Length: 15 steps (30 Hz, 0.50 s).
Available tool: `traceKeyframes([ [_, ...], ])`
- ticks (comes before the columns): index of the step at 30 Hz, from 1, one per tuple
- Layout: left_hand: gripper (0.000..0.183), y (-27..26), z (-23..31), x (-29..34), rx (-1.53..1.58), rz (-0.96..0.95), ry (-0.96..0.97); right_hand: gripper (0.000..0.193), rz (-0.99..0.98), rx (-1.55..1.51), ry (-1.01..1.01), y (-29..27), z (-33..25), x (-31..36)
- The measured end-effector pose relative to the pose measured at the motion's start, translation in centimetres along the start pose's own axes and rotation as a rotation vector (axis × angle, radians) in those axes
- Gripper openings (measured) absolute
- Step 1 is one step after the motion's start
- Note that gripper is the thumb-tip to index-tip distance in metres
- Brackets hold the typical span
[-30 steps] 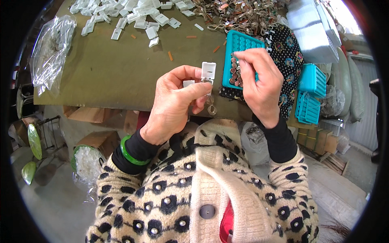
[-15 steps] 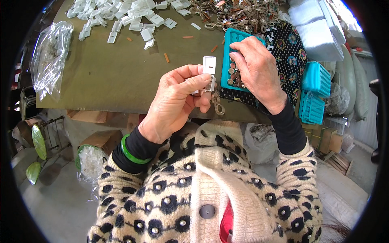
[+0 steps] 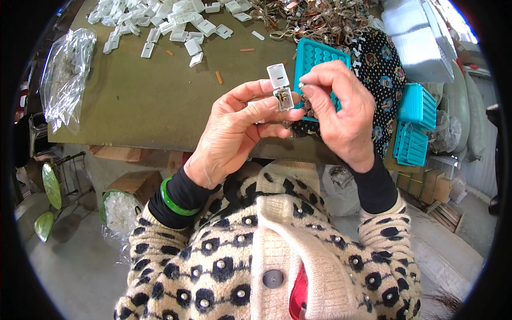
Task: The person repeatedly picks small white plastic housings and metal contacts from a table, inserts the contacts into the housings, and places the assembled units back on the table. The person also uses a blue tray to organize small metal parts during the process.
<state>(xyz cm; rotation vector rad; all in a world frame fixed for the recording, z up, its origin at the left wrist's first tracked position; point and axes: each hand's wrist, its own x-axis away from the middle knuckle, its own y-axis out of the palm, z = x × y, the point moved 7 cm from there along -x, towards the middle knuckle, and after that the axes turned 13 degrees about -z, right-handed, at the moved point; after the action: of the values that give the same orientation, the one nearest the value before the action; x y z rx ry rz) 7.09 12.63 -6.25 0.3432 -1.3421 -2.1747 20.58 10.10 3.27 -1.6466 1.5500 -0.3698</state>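
Nearest, the person's spotted knit cardigan point(image 3: 256, 256) fills the lower middle, with grey concrete floor point(image 3: 74, 266) to the left. On the floor at near left stands a cardboard box point(image 3: 133, 184) beside a bag of white parts point(image 3: 120, 213). Above it runs the near edge of the olive-brown table point(image 3: 138, 106).

Over that edge, the left hand point(image 3: 234, 133), a green bangle point(image 3: 173, 200) on its wrist, is closed around a small white plastic clip point(image 3: 281, 88) with a metal insert, pinched upright between thumb and fingers. Just to the right, the right hand point(image 3: 341, 114) pinches a tiny metal piece point(image 3: 301, 84) at its fingertips, close beside the clip.

Behind the hands lies a teal tray point(image 3: 314, 58) on a dark patterned cloth point(image 3: 381, 64). More teal trays point(image 3: 413, 125) stand farther right. At far left lies a clear plastic bag point(image 3: 66, 74); at the far edge, a scatter of white clips point(image 3: 165, 21) and a heap of metal parts point(image 3: 320, 21).
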Motion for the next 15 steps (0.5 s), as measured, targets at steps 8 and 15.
traceKeyframes([
  [8, 0.029, -0.7, -0.3, 0.4, 0.030, 0.019, 0.036, 0.015, 0.157, 0.089, -0.107, 1.9, -1.6, 1.3],
  [15, 0.024, -0.3, -0.1, 0.8, -0.011, 0.012, 0.078, 0.016, 0.176, 0.151, -0.169, 2.5, -2.6, 1.4],
])
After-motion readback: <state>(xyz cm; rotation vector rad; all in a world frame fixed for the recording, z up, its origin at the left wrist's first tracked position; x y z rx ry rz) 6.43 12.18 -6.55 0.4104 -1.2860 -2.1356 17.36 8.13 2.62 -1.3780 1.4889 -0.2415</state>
